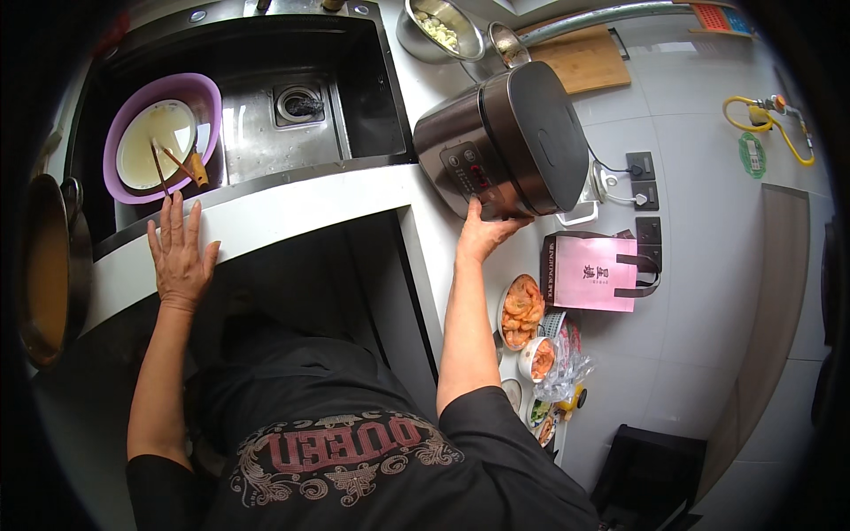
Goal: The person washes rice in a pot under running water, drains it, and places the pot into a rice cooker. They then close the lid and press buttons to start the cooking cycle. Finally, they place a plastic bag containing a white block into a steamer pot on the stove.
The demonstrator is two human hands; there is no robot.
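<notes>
My left hand [180, 255] rests flat with fingers apart on the white counter edge [279, 222] by the sink. Its fingertips are close to a purple basin [213, 99] in the black sink [255, 149]. A white bowl [143, 143] of cloudy liquid sits in that basin, with chopsticks [174, 161] and a yellow-brown handle [198, 170] leaning over it. At the right, my right hand [488, 229] touches the lower front of a dark rice cooker [495, 143], thumb by its lit control panel. The other fingers are partly hidden at the cooker's side.
A pot of brown liquid [50, 279] stands at far left. Behind the cooker are steel bowls [435, 50] and a wooden cutting board [584, 63]. A pink bag [594, 272], a plate of shrimp [522, 312] and a smaller bowl [528, 360] line the right counter. Cords run to wall sockets [643, 166].
</notes>
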